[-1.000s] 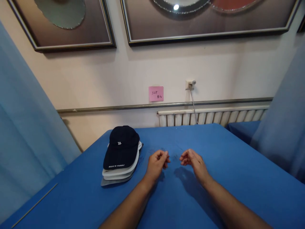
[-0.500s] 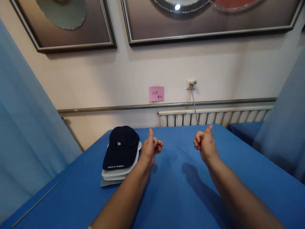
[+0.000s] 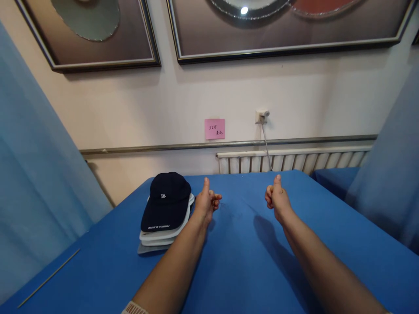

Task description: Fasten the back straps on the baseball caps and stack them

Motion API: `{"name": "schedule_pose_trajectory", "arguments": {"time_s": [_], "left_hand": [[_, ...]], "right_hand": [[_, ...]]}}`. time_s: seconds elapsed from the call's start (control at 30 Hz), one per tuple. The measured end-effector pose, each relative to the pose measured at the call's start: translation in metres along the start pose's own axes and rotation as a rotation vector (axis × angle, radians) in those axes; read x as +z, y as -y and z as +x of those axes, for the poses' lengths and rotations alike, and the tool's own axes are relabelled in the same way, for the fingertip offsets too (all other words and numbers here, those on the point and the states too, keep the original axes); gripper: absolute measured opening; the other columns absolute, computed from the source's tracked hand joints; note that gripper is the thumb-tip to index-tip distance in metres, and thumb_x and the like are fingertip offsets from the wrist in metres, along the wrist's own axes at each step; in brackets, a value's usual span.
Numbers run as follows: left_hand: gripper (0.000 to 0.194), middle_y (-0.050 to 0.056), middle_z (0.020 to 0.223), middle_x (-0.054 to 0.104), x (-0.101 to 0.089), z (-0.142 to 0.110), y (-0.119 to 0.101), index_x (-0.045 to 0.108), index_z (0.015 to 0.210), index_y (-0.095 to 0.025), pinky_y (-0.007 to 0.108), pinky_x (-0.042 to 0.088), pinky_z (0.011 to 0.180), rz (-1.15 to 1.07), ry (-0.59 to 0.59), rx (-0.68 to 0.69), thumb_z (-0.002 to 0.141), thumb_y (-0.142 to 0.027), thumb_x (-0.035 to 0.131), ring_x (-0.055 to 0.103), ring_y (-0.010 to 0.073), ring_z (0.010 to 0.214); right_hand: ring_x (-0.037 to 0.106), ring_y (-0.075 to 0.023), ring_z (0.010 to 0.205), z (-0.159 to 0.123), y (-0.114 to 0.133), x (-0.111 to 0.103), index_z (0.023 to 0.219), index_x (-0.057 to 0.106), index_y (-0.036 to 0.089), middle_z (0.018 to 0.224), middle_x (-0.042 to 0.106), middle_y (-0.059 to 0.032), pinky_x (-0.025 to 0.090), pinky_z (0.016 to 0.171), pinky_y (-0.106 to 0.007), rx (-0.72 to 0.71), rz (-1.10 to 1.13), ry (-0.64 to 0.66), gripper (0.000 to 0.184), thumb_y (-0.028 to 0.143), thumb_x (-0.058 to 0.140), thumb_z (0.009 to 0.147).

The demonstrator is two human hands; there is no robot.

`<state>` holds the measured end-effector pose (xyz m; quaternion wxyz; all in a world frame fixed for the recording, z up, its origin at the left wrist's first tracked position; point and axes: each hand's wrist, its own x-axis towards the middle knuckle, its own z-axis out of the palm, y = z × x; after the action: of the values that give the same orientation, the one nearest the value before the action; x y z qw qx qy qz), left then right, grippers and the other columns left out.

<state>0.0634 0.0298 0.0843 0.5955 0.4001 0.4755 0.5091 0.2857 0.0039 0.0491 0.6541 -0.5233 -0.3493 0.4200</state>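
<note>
Pale blue curtain [image 3: 39,174] down the left flank, folks, and beside its foot a thin rod [image 3: 49,278] lies slantwise on the blue-covered table [image 3: 229,274]. Up on the wall, a framed picture [image 3: 98,67] tilts into view. Next across, left of the middle of the table, sits the stack of caps [image 3: 165,203]: navy on top, white lettering along its brim (BELIEVE IN YOURSELF, no less!), white and grey brims beneath. Right beside it, the left hand [image 3: 205,203], empty, thumb upright and apart from half-curled fingers; whether it touches the caps, I can't tell. Its forearm crosses in front of their lower right edge. Over to a pink note [image 3: 214,128] on the wall, then a plug [image 3: 262,116] with its cable. Below that, the right hand [image 3: 278,199]: empty too, thumb raised clear of folded fingers, well apart from the stack. White radiator [image 3: 296,161] behind, and another blue curtain [image 3: 389,174] closes the right.
</note>
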Motion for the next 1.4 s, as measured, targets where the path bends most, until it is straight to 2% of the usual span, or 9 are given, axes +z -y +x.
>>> {"name": "schedule_pose_trajectory", "arguments": {"time_s": [0.47, 0.6, 0.7, 0.8, 0.97, 1.07, 1.17, 1.27, 1.4], "left_hand": [[0.066, 0.005, 0.06, 0.06, -0.009, 0.0, 0.023, 0.03, 0.051, -0.02, 0.022, 0.025, 0.044, 0.018, -0.022, -0.052, 0.065, -0.081, 0.053, 0.04, 0.0066, 0.043], [0.057, 0.001, 0.058, 0.058, -0.022, -0.002, 0.053, 0.042, 0.057, -0.019, 0.022, 0.025, 0.044, 0.063, -0.057, -0.071, 0.063, -0.072, 0.062, 0.039, 0.0065, 0.041], [0.048, -0.004, 0.049, 0.048, -0.037, -0.011, 0.077, 0.052, 0.063, -0.017, 0.021, 0.022, 0.042, 0.128, -0.065, -0.109, 0.061, -0.062, 0.069, 0.037, 0.0066, 0.039], [0.043, -0.005, 0.05, 0.048, -0.052, -0.028, 0.087, 0.054, 0.067, -0.017, 0.02, 0.024, 0.042, 0.131, -0.114, -0.079, 0.063, -0.056, 0.07, 0.041, 0.0075, 0.04], [0.038, -0.002, 0.057, 0.056, -0.083, -0.063, 0.076, 0.059, 0.071, -0.015, 0.021, 0.037, 0.05, 0.128, -0.317, 0.22, 0.065, -0.05, 0.072, 0.051, 0.0098, 0.051], [0.036, -0.002, 0.057, 0.056, -0.106, -0.084, 0.069, 0.06, 0.076, -0.015, 0.02, 0.037, 0.049, 0.097, -0.49, 0.294, 0.067, -0.047, 0.073, 0.051, 0.01, 0.052], [0.038, -0.003, 0.064, 0.061, -0.124, -0.097, 0.061, 0.06, 0.091, -0.016, 0.02, 0.041, 0.051, 0.002, -0.647, 0.315, 0.066, -0.04, 0.075, 0.055, 0.0107, 0.055], [0.034, -0.002, 0.073, 0.064, -0.133, -0.099, 0.048, 0.062, 0.097, -0.016, 0.019, 0.043, 0.05, -0.075, -0.67, 0.312, 0.069, -0.03, 0.074, 0.059, 0.0108, 0.059], [0.008, 0.0, 0.077, 0.065, -0.136, -0.096, 0.032, 0.064, 0.083, -0.013, 0.017, 0.045, 0.049, -0.189, -0.648, 0.253, 0.078, -0.019, 0.066, 0.058, 0.0071, 0.055]], "right_hand": [[0.025, -0.008, 0.029, -0.009, -0.014, 0.009, 0.044, 0.031, 0.023, 0.033, 0.034, 0.004, 0.019, 0.034, -0.023, 0.019, -0.093, -0.014, 0.069, 0.077, 0.02, 0.086], [0.033, -0.0102, 0.031, -0.022, -0.046, 0.015, 0.044, 0.035, 0.024, 0.034, 0.038, 0.0018, 0.024, 0.036, -0.025, 0.038, -0.239, 0.004, 0.068, 0.072, 0.018, 0.089], [0.04, -0.0117, 0.034, -0.044, -0.084, 0.022, 0.052, 0.047, 0.022, 0.043, 0.051, -0.0017, 0.029, 0.04, -0.026, 0.077, -0.351, 0.107, 0.062, 0.064, 0.023, 0.091], [0.047, -0.0114, 0.039, -0.067, -0.118, 0.025, 0.064, 0.052, 0.022, 0.058, 0.062, -0.002, 0.034, 0.045, -0.026, 0.042, -0.436, 0.246, 0.044, 0.055, 0.04, 0.089], [0.051, -0.0105, 0.047, -0.069, -0.133, 0.016, 0.072, 0.055, 0.022, 0.061, 0.061, 0.0012, 0.037, 0.051, -0.024, -0.107, -0.528, 0.479, 0.025, 0.043, 0.052, 0.085], [0.051, -0.0099, 0.045, -0.056, -0.127, 0.006, 0.075, 0.053, 0.021, 0.067, 0.064, 0.0004, 0.035, 0.046, -0.023, 0.031, -0.351, 0.581, 0.028, 0.048, 0.053, 0.083], [0.055, -0.0105, 0.05, -0.047, -0.121, -0.001, 0.077, 0.053, 0.021, 0.071, 0.064, -0.0008, 0.038, 0.047, -0.023, 0.167, -0.155, 0.564, 0.032, 0.053, 0.056, 0.08], [0.057, -0.0108, 0.053, -0.044, -0.12, -0.005, 0.078, 0.053, 0.02, 0.072, 0.064, -0.0012, 0.042, 0.05, -0.023, 0.207, -0.058, 0.529, 0.033, 0.053, 0.061, 0.077], [0.057, -0.0112, 0.051, -0.044, -0.124, -0.003, 0.076, 0.053, 0.02, 0.069, 0.064, -0.0011, 0.042, 0.049, -0.024, 0.147, -0.14, 0.578, 0.031, 0.05, 0.062, 0.076]]}}
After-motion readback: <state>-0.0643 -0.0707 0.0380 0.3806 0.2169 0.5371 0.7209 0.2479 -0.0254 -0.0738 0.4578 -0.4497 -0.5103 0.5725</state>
